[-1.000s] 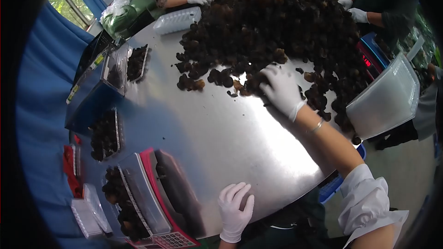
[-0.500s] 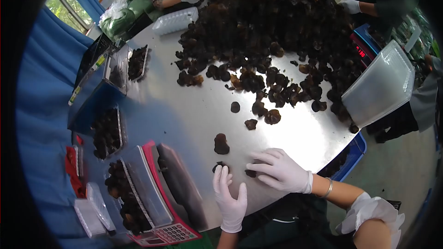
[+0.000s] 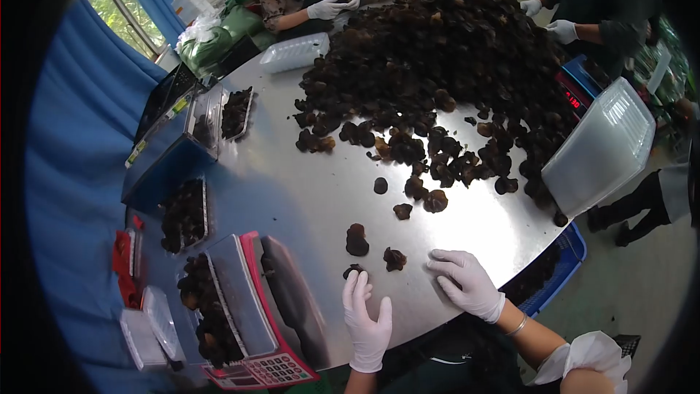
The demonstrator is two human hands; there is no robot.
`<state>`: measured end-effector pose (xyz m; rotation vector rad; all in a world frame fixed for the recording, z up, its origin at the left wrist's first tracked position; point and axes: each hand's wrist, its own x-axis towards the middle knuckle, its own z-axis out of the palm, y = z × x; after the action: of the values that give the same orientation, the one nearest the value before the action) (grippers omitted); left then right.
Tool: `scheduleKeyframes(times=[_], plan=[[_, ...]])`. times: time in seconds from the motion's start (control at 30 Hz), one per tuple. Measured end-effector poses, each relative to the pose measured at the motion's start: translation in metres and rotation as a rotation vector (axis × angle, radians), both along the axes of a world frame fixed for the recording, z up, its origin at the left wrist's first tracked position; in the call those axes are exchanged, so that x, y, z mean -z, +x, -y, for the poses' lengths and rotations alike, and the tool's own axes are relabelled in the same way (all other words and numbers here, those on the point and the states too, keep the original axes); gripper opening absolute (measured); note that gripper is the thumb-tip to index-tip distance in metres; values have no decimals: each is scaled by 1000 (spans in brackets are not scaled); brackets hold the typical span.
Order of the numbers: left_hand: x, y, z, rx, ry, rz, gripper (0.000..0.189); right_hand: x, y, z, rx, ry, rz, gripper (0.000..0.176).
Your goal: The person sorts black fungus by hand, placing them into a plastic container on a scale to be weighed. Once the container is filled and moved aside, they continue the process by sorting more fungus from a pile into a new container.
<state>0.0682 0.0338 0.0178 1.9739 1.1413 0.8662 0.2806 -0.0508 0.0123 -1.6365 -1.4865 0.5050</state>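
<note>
My left hand (image 3: 367,325), in a white glove, rests at the near side of the steel table, its thumb apart from the stretched fingers. Its fingertips are right at a small dark wood ear mushroom (image 3: 353,271), partly covering it. My right hand (image 3: 470,286), also gloved, lies over the tabletop with fingers spread and nothing in them. Between the two hands, a little farther off, sits a curled wood ear piece (image 3: 394,259). Another larger piece (image 3: 356,239) lies beyond my left fingertips. Two smaller pieces, one of them a rounded piece (image 3: 380,185), are farther out.
A large heap of wood ear mushrooms (image 3: 437,51) covers the far table. On the left, a pink scale (image 3: 281,368) bears a filled clear tray (image 3: 219,306). Stacked trays (image 3: 601,149) stand right, above a blue crate (image 3: 558,270). Two gloved co-workers handle pieces across the heap.
My right hand has moved right, off the piece it covered, leaving that piece uncovered on the table. My left hand stays by its piece. The view has shifted slightly.
</note>
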Motion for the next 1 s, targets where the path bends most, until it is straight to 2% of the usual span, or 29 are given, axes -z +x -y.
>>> scheduleKeyframes(times=[0.23, 1.0], plan=[[-1, 0, 0, 12, 3, -12, 64, -1, -3, -3, 23, 80, 90, 30], [3, 1, 1, 3, 48, 1, 61, 1, -4, -3, 30, 95, 123, 26]])
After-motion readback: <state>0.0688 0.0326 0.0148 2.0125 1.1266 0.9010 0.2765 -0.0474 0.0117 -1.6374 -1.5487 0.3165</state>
